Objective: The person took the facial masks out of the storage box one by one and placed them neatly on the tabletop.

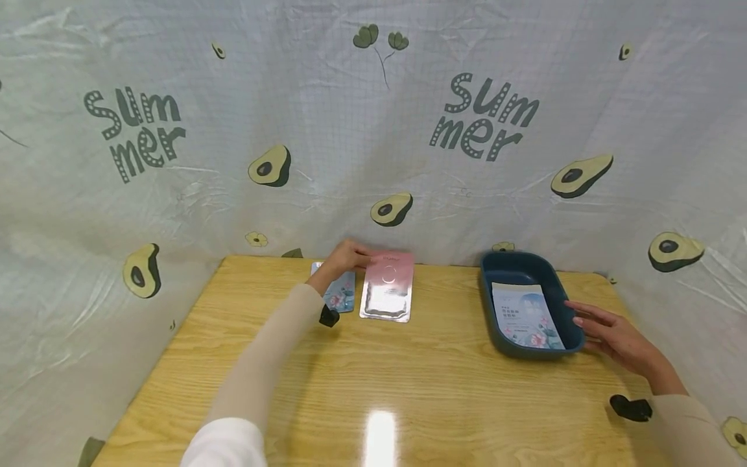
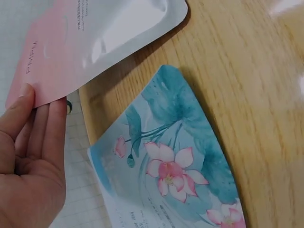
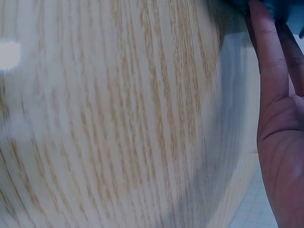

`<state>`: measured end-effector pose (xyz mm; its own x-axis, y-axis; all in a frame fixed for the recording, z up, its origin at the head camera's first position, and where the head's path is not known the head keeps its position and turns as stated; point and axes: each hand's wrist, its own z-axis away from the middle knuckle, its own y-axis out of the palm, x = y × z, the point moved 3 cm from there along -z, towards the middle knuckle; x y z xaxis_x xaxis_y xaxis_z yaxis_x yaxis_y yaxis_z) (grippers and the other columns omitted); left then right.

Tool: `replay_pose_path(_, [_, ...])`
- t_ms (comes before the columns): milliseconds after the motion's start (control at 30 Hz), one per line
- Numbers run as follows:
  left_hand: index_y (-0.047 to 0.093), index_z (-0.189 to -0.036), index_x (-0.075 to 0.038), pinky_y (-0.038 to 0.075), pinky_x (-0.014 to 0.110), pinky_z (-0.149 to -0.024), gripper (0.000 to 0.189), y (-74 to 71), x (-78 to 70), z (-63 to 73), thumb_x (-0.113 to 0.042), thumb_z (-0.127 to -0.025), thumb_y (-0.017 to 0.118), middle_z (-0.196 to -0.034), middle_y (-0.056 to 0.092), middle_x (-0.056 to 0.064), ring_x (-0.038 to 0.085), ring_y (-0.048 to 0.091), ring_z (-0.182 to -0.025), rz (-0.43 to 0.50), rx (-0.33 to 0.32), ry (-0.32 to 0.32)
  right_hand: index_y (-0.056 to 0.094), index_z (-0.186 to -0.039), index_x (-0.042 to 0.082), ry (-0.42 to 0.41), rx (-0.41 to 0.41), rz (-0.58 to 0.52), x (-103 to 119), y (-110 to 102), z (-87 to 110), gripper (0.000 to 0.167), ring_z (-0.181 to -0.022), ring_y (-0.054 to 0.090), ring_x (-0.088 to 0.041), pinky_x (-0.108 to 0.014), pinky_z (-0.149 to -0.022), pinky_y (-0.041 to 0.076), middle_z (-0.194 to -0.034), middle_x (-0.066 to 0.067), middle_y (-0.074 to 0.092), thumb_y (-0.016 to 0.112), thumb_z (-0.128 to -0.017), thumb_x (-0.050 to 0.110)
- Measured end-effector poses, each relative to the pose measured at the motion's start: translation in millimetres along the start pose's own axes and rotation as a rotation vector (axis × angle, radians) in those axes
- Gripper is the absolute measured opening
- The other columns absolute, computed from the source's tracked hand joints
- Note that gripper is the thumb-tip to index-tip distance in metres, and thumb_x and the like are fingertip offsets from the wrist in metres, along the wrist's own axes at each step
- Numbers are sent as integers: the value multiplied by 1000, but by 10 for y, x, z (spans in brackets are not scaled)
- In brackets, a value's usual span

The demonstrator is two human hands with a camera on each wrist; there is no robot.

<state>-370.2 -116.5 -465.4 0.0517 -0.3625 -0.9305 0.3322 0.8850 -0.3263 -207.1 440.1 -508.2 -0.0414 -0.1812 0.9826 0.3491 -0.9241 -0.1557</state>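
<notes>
My left hand (image 1: 345, 257) pinches the upper left edge of a pink and silver face mask packet (image 1: 388, 288), thumb on top and fingers beneath in the left wrist view. Partly hidden under that forearm, a blue face mask packet (image 1: 343, 293) with pink lotus flowers lies on the table. To the right stands a dark blue plastic basket (image 1: 506, 344) holding a pale packet (image 1: 528, 316) with a flower print. My right hand (image 1: 621, 340) touches the basket's right rim with fairly straight fingers. In the right wrist view the fingertips are partly cut off.
The wooden table (image 1: 443, 395) reflects a bright light near its front. A pale curtain (image 1: 327, 117) printed with avocados and lettering hangs along the table's back and sides. Black straps or mounts sit near both wrists.
</notes>
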Motion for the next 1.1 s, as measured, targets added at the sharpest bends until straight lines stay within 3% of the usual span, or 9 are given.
replay_pose_path(167, [72, -114, 11, 61, 39, -81, 24, -24, 71, -20, -2, -94, 72, -105, 74, 24, 14, 71, -72, 13, -92, -62, 41, -156, 11, -5, 3, 16, -1, -11, 0, 46, -111, 65, -2, -28, -86, 59, -131, 27, 56, 45, -110, 10])
replay_pose_path(333, [74, -112, 10, 62, 32, -72, 23, -39, 108, -30, -3, -93, 74, -102, 74, 23, 12, 70, -65, 24, -142, -99, 41, -156, 10, -6, -2, 18, 7, -18, 1, 46, -111, 65, -1, -28, -86, 59, -131, 27, 57, 45, -110, 10])
replay_pose_path(533, [75, -110, 8, 62, 32, -73, 23, -43, 176, -40, -5, -91, 77, -103, 72, 18, 13, 69, -71, 34, -191, -147, 39, -157, 9, -5, -8, 50, -13, -16, 8, 47, -111, 64, 1, -26, -86, 58, -132, 29, 55, 45, -110, 12])
replay_pose_path(833, [72, -116, 9, 61, 37, -83, 25, -62, 183, -18, -4, -95, 72, -116, 71, 24, 24, 72, -90, 95, -214, -155, 38, -157, 9, 7, -15, 53, 6, 11, 21, 47, -111, 63, 3, -25, -87, 57, -131, 30, 54, 46, -110, 14])
replay_pose_path(1100, [71, -117, 11, 59, 42, -88, 24, -94, 172, -31, -4, -98, 68, -113, 71, 28, 30, 74, -93, 136, -235, -151, 38, -157, 9, 7, -20, 54, -10, -12, 21, 48, -111, 64, 2, -25, -87, 57, -130, 30, 54, 46, -110, 13])
